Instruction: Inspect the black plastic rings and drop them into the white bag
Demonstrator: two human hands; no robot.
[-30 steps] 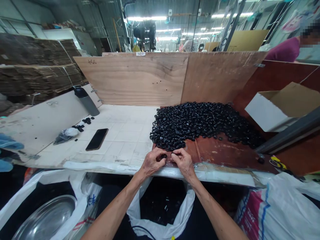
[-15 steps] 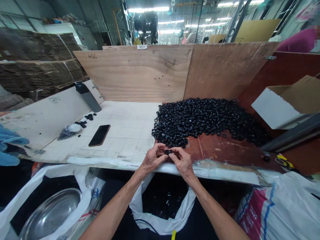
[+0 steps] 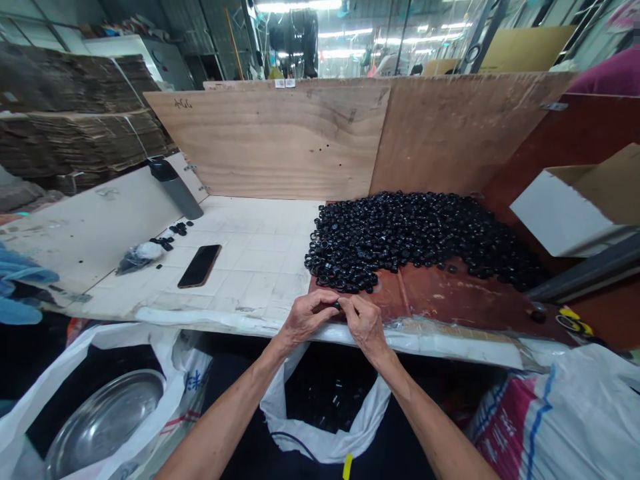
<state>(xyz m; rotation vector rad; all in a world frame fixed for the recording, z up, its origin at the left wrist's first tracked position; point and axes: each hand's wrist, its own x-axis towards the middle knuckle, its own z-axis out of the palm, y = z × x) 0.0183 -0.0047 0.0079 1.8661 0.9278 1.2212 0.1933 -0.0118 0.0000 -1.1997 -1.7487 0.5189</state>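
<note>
My left hand (image 3: 309, 315) and my right hand (image 3: 364, 320) meet above the table's front edge. Between their fingertips is a small black plastic part (image 3: 337, 305), mostly covered by the fingers; both hands pinch it. Just beyond my fingers lies a wide heap of small black ring-shaped plastic parts (image 3: 400, 230), spread over the red-brown side of the tabletop. Below my hands, an open white sack (image 3: 273, 407) holds more black parts (image 3: 330, 400) in its dark inside.
A phone (image 3: 199, 266), a dark bottle (image 3: 176, 189) and a small plastic bag (image 3: 140, 257) are on the table's white left side. Wooden boards (image 3: 270, 143) wall the back. At right are a white carton (image 3: 560, 213) and yellow-handled scissors (image 3: 575, 321). A metal bowl (image 3: 107, 417) sits lower left.
My fingers have closed in further around the black part, so less of it shows. My right hand's fingers are more bunched. The view has shifted slightly.
</note>
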